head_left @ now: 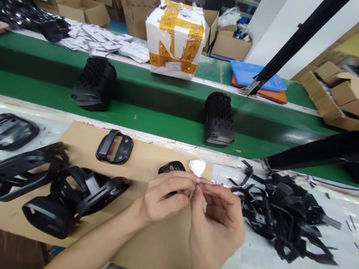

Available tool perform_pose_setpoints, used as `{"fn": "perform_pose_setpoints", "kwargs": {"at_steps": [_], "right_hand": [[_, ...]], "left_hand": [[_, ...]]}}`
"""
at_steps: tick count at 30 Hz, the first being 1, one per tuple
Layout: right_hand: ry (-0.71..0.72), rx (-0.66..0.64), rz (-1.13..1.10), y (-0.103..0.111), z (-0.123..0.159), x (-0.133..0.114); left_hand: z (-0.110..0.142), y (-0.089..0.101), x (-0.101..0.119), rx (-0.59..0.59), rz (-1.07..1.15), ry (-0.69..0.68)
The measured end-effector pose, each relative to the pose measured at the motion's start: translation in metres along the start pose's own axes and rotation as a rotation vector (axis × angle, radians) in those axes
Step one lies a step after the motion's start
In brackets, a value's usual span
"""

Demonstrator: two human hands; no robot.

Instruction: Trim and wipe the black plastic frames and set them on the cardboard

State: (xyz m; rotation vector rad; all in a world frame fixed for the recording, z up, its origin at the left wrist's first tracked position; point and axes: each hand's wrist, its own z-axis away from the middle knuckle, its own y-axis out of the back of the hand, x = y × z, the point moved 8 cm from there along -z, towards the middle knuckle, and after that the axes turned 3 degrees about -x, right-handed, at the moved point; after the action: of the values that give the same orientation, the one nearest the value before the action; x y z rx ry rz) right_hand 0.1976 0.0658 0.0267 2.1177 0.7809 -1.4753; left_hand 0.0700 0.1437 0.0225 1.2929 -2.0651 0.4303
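My left hand and my right hand meet fingertip to fingertip over the cardboard sheet. Both are closed in a pinch, and whatever lies between the fingertips is hidden or too small to make out. Just beyond them is a small white rounded piece; whether the fingers touch it I cannot tell. A black plastic part lies partly covered behind my left hand. Another black handle-like frame rests on the cardboard, farther left.
Several black plastic frames are heaped at left. Black strips and scraps pile up at right. Two black perforated housings stand on the green conveyor. Behind are a taped white box, blue trays and a slanting black post.
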Motion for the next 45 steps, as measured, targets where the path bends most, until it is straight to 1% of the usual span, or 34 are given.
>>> {"fn": "perform_pose_setpoints", "kwargs": {"at_steps": [7,12,18,21,23,29,32,38,45], "right_hand": [[0.008,-0.002,-0.005,-0.0005,0.0000,0.0011],[0.012,-0.005,-0.010,-0.0006,-0.0001,0.0021],[-0.026,-0.031,-0.035,-0.0048,0.0051,0.0045],[-0.039,-0.016,-0.057,-0.0043,0.0057,0.0045],[-0.042,0.007,-0.057,-0.0019,0.0046,0.0040],[-0.042,0.048,-0.079,0.0025,-0.0003,0.0027],[-0.049,0.065,-0.063,0.0035,-0.0013,0.0030],[-0.037,0.060,-0.029,0.0025,-0.0017,0.0001],[-0.054,0.041,-0.042,0.0010,0.0000,-0.0004]], "left_hand": [[-0.0033,-0.0006,0.0032,0.024,-0.044,-0.050],[-0.0026,-0.0016,0.0016,0.016,-0.038,-0.027],[-0.0014,-0.0005,-0.0052,0.042,0.038,0.012],[-0.0019,0.0010,-0.0024,0.060,0.040,-0.044],[-0.0025,0.0005,-0.0011,0.051,0.044,-0.059],[-0.0033,0.0014,0.0016,0.053,0.049,-0.045],[-0.0034,0.0016,0.0042,0.046,0.051,-0.065],[-0.0021,0.0012,0.0013,-0.009,0.058,-0.016],[0.0000,0.0012,-0.0005,0.002,0.056,-0.003]]}}
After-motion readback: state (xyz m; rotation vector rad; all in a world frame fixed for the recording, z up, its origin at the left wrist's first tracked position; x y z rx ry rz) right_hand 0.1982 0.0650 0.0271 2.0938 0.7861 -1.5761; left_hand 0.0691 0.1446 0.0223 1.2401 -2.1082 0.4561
